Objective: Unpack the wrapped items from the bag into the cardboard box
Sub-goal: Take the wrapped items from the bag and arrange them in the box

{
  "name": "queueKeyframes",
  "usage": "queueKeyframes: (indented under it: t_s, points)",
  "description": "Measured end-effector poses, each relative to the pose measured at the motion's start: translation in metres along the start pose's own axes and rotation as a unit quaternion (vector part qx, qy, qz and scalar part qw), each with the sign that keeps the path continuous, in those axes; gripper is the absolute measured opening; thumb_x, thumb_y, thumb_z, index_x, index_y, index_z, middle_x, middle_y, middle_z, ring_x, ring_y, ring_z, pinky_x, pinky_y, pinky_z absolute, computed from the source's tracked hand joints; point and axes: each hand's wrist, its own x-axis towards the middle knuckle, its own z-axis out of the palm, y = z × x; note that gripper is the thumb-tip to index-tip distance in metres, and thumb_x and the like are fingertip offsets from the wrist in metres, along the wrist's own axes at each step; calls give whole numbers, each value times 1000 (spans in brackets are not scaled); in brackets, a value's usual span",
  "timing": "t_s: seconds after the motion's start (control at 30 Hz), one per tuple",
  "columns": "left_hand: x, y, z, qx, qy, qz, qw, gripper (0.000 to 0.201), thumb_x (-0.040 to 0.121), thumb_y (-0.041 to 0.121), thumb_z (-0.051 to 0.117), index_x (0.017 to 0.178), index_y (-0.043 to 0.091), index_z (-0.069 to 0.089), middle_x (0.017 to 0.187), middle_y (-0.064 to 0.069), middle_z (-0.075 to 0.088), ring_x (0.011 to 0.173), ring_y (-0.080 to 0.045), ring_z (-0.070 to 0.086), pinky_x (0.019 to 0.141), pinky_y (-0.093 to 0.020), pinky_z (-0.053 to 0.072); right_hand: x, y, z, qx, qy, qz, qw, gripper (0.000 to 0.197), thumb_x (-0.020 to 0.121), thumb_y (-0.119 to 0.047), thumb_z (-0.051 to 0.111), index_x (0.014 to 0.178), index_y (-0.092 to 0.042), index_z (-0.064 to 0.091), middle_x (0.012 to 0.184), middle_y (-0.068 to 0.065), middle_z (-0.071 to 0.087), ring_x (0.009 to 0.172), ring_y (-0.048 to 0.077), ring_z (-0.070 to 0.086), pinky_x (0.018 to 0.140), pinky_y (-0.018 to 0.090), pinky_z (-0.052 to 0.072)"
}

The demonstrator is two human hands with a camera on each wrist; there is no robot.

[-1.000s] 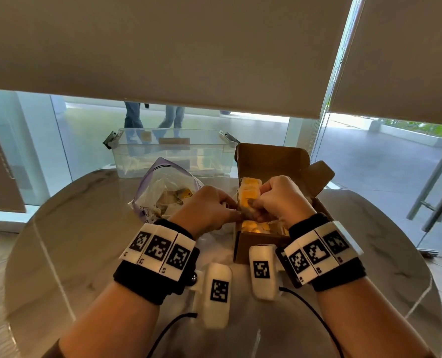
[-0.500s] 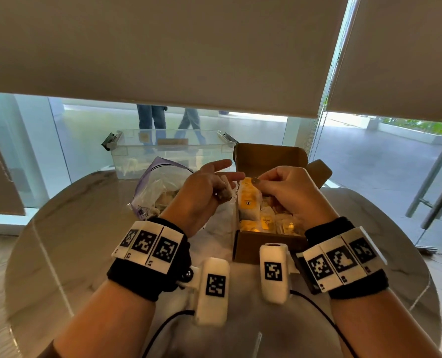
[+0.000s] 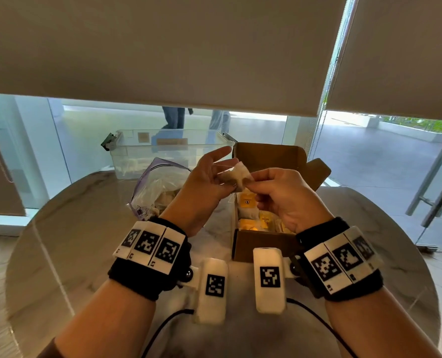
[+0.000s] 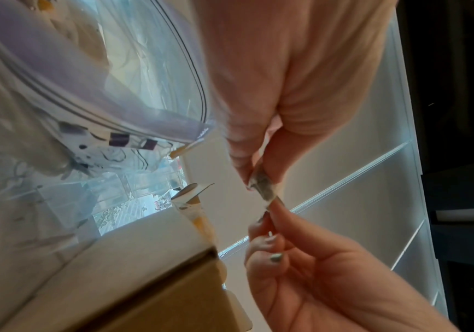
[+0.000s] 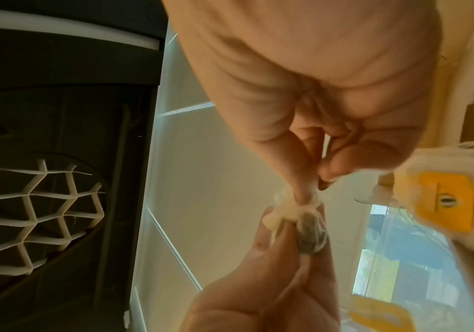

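Both hands hold one small pale wrapped item (image 3: 236,176) in the air above the near-left corner of the open cardboard box (image 3: 263,244). My left hand (image 3: 209,177) pinches its left side with thumb and a finger, the other fingers stretched out. My right hand (image 3: 279,192) pinches its right side. The item (image 4: 264,186) looks thin and edge-on in the left wrist view, and the item (image 5: 301,215) is crumpled in the right wrist view. Several yellow-labelled wrapped items (image 3: 248,202) stand in the box. The clear zip bag (image 3: 157,187) lies left of the box with more items inside.
A clear plastic bin (image 3: 163,153) stands behind the bag at the table's far edge. The round marble table (image 3: 72,254) spreads around. The box's flaps (image 3: 271,158) stand open at the back. Window blinds hang beyond; two people walk outside.
Both hands rose from the box, where they pressed items a second ago. They now hold a pale wrapped item between them, higher and nearer the box's left edge.
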Motion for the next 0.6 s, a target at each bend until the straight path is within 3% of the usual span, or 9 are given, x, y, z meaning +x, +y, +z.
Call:
queueKeyframes:
  t_s: [0.07,0.17,0.23,0.33,0.43,0.5,0.6]
  points:
    - [0,0,-1,1,0,15,1000,61,83,2,65,128,34,40,114,15,57,99,3,61,78,-18,53,1,0,-1,14,14,-17,1000,5,82,-7,68,83,-12,66,70,4,62,55,9,56,49,18,50]
    - [1,3,0,-19,14,36,999,45,86,2,59,119,31,48,114,6,61,109,-14,61,88,-30,53,2,0,-2,18,30,-33,999,8,87,-5,62,84,-13,63,70,5,61,53,10,57,48,18,51]
    - [0,6,0,-78,32,41,996,33,91,0,51,114,23,56,110,2,64,105,-16,62,85,-27,54,3,0,-3,37,35,-31,998,13,91,-3,55,88,-15,61,74,6,61,52,10,58,48,20,51]
    - [-1,9,-1,-119,56,58,990,28,94,2,45,110,19,60,105,3,67,95,-12,64,82,-22,53,4,-2,-5,158,16,-20,987,20,95,2,44,96,-10,59,81,12,66,52,12,59,46,21,49]
    - [0,9,-4,-129,87,66,986,28,93,1,48,109,19,62,103,6,68,93,-8,65,82,-19,53,5,-3,-10,251,-2,-20,968,24,94,6,41,95,-9,60,72,11,67,47,12,57,44,21,48]
    - [1,6,-6,-69,115,68,989,27,91,5,54,111,21,63,103,6,68,92,-5,65,84,-17,52,6,-3,-11,266,-5,-20,964,24,94,4,42,92,-11,61,69,9,65,46,11,53,42,21,45]
    - [2,2,-12,157,123,79,977,26,88,17,63,114,22,65,99,12,65,88,5,60,81,-3,44,7,-1,-14,273,-19,-33,961,28,94,5,41,88,-12,63,63,5,61,50,12,51,45,23,41]
